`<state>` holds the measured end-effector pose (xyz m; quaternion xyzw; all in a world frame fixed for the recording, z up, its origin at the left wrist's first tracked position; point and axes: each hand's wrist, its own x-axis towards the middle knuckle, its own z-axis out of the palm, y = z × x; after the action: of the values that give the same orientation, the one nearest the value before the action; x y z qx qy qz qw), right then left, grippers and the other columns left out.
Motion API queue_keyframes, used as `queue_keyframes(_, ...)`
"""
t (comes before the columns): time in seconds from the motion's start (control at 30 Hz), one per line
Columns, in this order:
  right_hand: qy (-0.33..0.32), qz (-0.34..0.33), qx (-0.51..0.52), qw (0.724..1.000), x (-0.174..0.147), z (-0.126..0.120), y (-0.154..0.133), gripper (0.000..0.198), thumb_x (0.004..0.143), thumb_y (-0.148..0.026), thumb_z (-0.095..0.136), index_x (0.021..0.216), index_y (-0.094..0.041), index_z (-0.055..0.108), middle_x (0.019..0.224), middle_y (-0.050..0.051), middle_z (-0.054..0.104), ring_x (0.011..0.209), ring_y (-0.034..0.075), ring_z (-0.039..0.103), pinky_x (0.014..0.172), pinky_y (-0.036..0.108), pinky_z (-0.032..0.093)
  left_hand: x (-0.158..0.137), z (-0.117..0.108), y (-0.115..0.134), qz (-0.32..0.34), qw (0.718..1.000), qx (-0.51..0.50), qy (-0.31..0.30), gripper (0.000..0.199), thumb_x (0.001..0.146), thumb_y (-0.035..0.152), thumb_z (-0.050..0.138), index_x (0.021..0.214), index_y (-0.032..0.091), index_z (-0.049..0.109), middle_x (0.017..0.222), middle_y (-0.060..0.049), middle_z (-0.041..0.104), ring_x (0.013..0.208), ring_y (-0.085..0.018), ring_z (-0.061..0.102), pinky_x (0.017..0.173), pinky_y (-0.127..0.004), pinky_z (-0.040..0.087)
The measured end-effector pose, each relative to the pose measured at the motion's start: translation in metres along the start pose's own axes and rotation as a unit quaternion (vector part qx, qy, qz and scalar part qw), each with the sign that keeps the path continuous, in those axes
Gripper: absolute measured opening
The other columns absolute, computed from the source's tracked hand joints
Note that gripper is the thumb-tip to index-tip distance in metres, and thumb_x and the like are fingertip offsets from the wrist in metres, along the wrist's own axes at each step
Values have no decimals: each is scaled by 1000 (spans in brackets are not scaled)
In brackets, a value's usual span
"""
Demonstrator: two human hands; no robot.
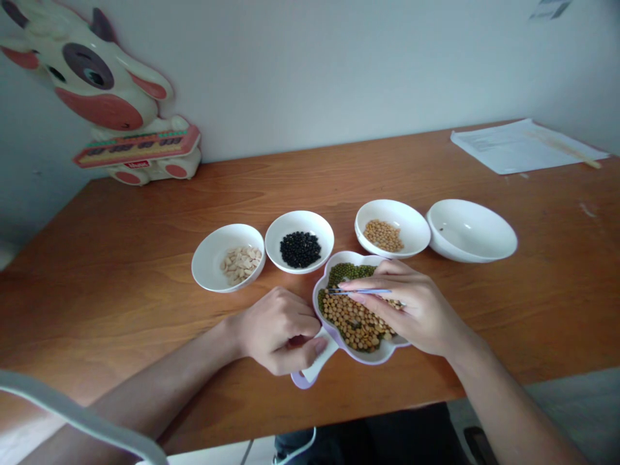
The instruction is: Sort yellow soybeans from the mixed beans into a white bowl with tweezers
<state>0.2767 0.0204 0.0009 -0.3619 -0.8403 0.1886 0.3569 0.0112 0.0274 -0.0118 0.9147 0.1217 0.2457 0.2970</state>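
Observation:
A flower-shaped white and lilac dish with a handle lies on the table in front of me. In it are soybeans together with small green mung beans. My left hand is closed on the dish's handle, thumb on top. My right hand is over the dish, pinching a pair of tweezers. The tweezers' tips point left, close above the beans near the dish's left side. Whether a bean is between the tips I cannot make out. The right hand hides part of the dish's right side.
Behind the dish stand white bowls: one with pale flat seeds, one with black beans, one with soybeans, and a bowl with a tiny dark speck. A cow toy piano stands back left; paper lies back right.

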Motion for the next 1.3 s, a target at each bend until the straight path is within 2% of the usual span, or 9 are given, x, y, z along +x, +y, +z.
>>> queue_keyframes(0.27, 4, 2, 7, 1000, 2, -1, -1, 19, 100, -28, 68, 114, -28, 82, 84, 2, 78, 75, 14, 70, 74, 30, 60, 0, 0, 0, 1, 1000, -2, 3, 37, 97, 20, 51, 61, 23, 40, 52, 2, 56, 46, -12, 48, 47, -34, 31)
queue_keyframes(0.57, -5, 15, 9, 1000, 2, -1, 0, 20, 100, -29, 68, 115, -30, 82, 86, 3, 79, 76, 15, 71, 74, 31, 61, -1, 0, 0, -3, 1000, -2, -3, 37, 96, 20, 51, 61, 23, 41, 52, 1, 56, 46, -14, 49, 47, -35, 31)
queue_keyframes(0.67, 1, 16, 11, 1000, 1, 0, 0, 21, 100, -26, 68, 115, -31, 82, 95, 3, 83, 80, 16, 72, 78, 33, 62, -1, 0, 0, -2, 1000, 0, -3, 37, 97, 20, 51, 61, 23, 42, 52, 1, 56, 46, -14, 50, 47, -35, 31)
queue_keyframes(0.77, 40, -6, 5, 999, -1, 1, -2, 25, 98, -20, 70, 116, -32, 81, 97, 1, 84, 76, 15, 71, 73, 31, 61, 0, -1, 1, -3, 1000, -2, -3, 38, 98, 21, 50, 61, 23, 41, 52, 1, 56, 46, -14, 51, 47, -35, 32)
queue_keyframes(0.87, 136, -37, -64, 988, -9, 1, -4, 42, 93, -13, 73, 127, -37, 76, 95, -1, 84, 67, 16, 67, 65, 34, 58, 1, -1, 1, -1, 1000, -7, 0, 38, 97, 20, 50, 61, 24, 40, 52, 1, 56, 46, -14, 50, 47, -35, 32)
queue_keyframes(0.97, 241, -35, -176, 954, -18, -1, -2, 62, 90, -8, 74, 142, -41, 66, 105, -1, 84, 69, 21, 68, 68, 41, 56, 0, 0, 0, 5, 1000, -4, 0, 37, 96, 20, 50, 61, 24, 40, 52, 1, 56, 46, -14, 49, 46, -35, 31)
queue_keyframes(1.07, 316, 16, -241, 918, -22, -4, 3, 60, 91, -8, 72, 142, -38, 67, 106, 1, 84, 77, 25, 70, 72, 42, 56, -1, 0, -2, 8, 1000, 2, 2, 37, 96, 20, 50, 60, 24, 40, 51, 1, 55, 45, -14, 50, 46, -34, 30)
queue_keyframes(1.17, 330, 36, -245, 911, -22, -6, 3, 54, 93, -8, 70, 140, -36, 70, 106, 2, 83, 82, 25, 71, 77, 42, 57, -1, 1, -2, 7, 1000, 1, 3, 37, 95, 20, 50, 60, 24, 39, 51, 1, 55, 46, -13, 50, 46, -34, 30)
queue_keyframes(1.3, 264, 2, -179, 948, -17, -6, -6, 60, 91, -7, 72, 141, -38, 67, 113, 1, 82, 85, 25, 73, 77, 43, 58, -1, 1, -2, 6, 1000, -2, 5, 37, 95, 20, 52, 60, 23, 40, 51, 1, 55, 46, -13, 49, 47, -34, 31)
